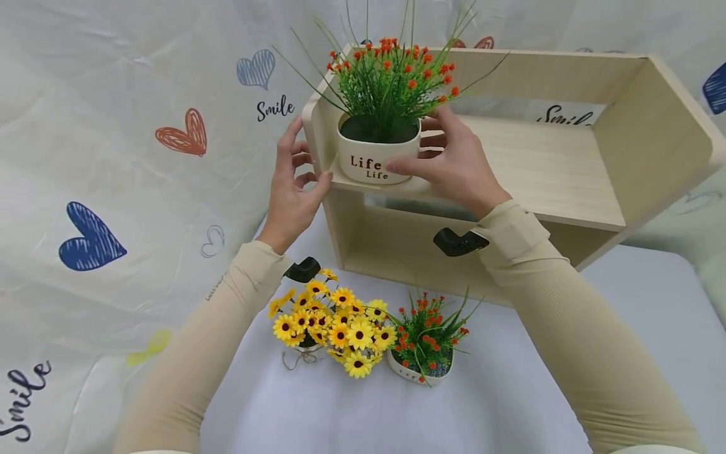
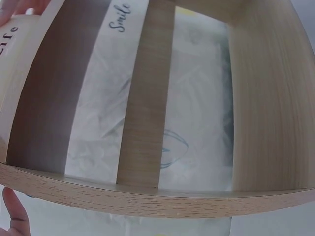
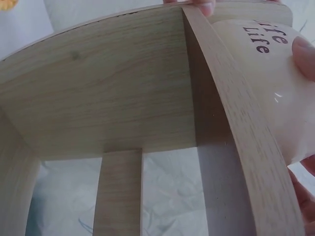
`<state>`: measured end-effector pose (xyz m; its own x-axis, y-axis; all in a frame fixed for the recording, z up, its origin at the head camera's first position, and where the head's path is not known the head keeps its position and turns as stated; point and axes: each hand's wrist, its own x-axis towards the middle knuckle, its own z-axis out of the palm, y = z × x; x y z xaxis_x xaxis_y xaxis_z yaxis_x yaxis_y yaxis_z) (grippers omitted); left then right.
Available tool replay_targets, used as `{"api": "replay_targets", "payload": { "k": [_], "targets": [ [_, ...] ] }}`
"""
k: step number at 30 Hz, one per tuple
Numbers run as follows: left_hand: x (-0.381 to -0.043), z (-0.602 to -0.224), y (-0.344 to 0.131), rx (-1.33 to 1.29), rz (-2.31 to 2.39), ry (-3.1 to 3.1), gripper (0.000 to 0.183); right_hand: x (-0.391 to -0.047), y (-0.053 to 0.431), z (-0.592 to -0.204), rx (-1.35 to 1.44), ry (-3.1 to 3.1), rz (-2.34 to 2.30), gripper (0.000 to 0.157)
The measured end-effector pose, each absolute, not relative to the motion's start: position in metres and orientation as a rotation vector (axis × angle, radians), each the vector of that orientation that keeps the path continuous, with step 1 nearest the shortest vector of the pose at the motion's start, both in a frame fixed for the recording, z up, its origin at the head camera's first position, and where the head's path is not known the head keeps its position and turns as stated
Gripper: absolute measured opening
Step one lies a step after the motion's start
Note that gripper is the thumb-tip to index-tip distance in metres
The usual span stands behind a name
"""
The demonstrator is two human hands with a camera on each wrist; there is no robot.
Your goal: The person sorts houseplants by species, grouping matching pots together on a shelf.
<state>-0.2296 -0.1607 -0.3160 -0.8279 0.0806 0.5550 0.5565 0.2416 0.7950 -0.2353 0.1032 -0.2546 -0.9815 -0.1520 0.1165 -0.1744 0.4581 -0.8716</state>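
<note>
In the head view a white oval flowerpot [image 1: 379, 159] marked "Life" holds orange-red flowers [image 1: 397, 75] and tall green blades. It stands at the left end of the upper board of a pale wooden shelf [image 1: 544, 170]. My right hand [image 1: 459, 161] grips this pot, thumb on its front and fingers round its right side. My left hand [image 1: 297, 186] holds the shelf's left side panel, fingers along the outside and thumb at the front edge. The right wrist view shows the pot [image 3: 275, 88] close by the board's edge, with a thumb [image 3: 305, 56] on it.
On the white-covered table [image 1: 351, 416], in front of the shelf, stand yellow sunflowers [image 1: 340, 328] and a smaller pot of red flowers [image 1: 422, 347]. A pale curtain [image 1: 113, 157] printed with hearts hangs at the left and behind. The shelf's lower compartment [image 1: 408, 246] lies under the upper board.
</note>
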Motion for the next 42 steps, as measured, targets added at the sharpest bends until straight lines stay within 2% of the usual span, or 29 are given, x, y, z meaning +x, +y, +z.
{"api": "replay_targets", "payload": {
  "k": [12,20,26,35,42],
  "targets": [
    [-0.228,-0.316,-0.159,-0.596,-1.612,-2.105,0.079,-0.234,0.108,-0.258,0.347,-2.394,1.789,0.083],
    [-0.230,-0.319,-0.158,-0.609,-1.617,-2.106,0.077,-0.217,0.116,-0.270,0.486,-1.794,1.942,0.058],
    [-0.231,-0.317,-0.158,-0.608,-1.604,-2.104,0.078,-0.186,0.133,-0.270,0.644,-1.658,1.990,0.050],
    [-0.230,-0.319,-0.153,-0.582,-1.640,-2.140,0.079,-0.122,0.195,-0.319,0.879,-1.648,2.145,0.067],
    [-0.231,-0.316,-0.157,-0.602,-1.591,-2.109,0.080,-0.093,0.223,-0.358,0.975,-1.591,2.190,0.069]
  ]
}}
